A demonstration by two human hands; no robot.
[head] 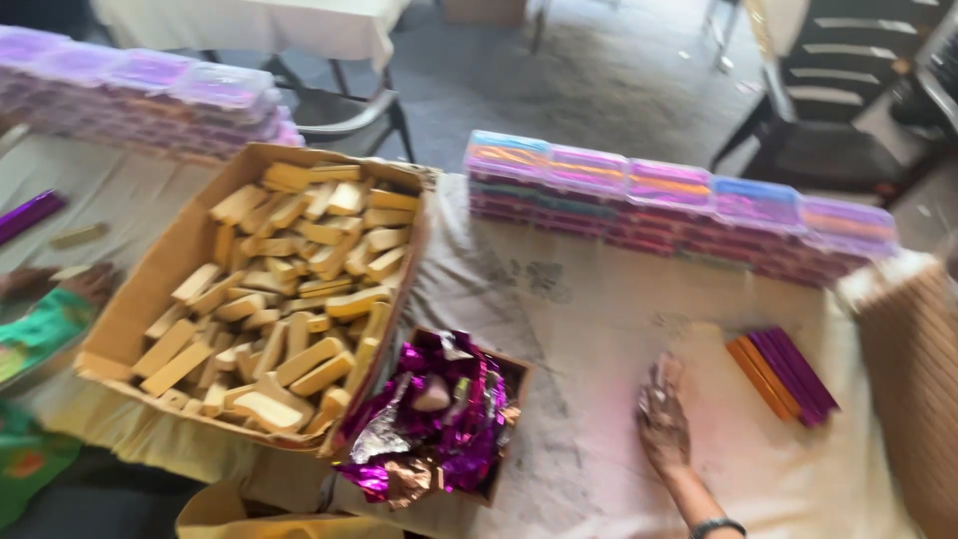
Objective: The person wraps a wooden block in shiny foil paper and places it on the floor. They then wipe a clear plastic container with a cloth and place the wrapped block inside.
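Purple foil marks the far left: a wrapped stick (pixel 28 215) lies on the pale table cloth (pixel 589 329), well to the left of the big cardboard box (pixel 130 309). Behind it, a row of clear plastic cases (pixel 150 95) with purple contents is stacked along the far edge. Below the stick, just left of the box, another person's hand (pixel 85 282) rests on the table above a green sleeve (pixel 40 334); whether it holds anything cannot be told through the blur.

The cardboard box itself stands tilted and is filled with a loose heap of tan bars (pixel 289 289), unwrapped and lying every way. Touching the box's right front corner is a smaller cardboard box (pixel 509 419) stuffed with crumpled magenta and silver foil wrappers (pixel 439 419).

Right of the big box, beyond a bare and smudged stretch of cloth, a second row of clear plastic cases (pixel 679 205) runs along the table's back edge, holding purple, orange and pink wrapped sticks. Behind that row stands a dark chair (pixel 828 130) on the grey floor.

Further right of the big box, past the wrapper box, the person's right hand (pixel 664 419) lies flat on the cloth, palm down, fingers stretched and close together, gripping nothing. A dark band sits at its wrist. The left hand does not show. Just right of this hand, apart from it, lies a small bundle of wrapped sticks (pixel 783 374), one orange and the others purple, side by side. At the far right edge a brown cardboard carton (pixel 913 379) stands, blurred.
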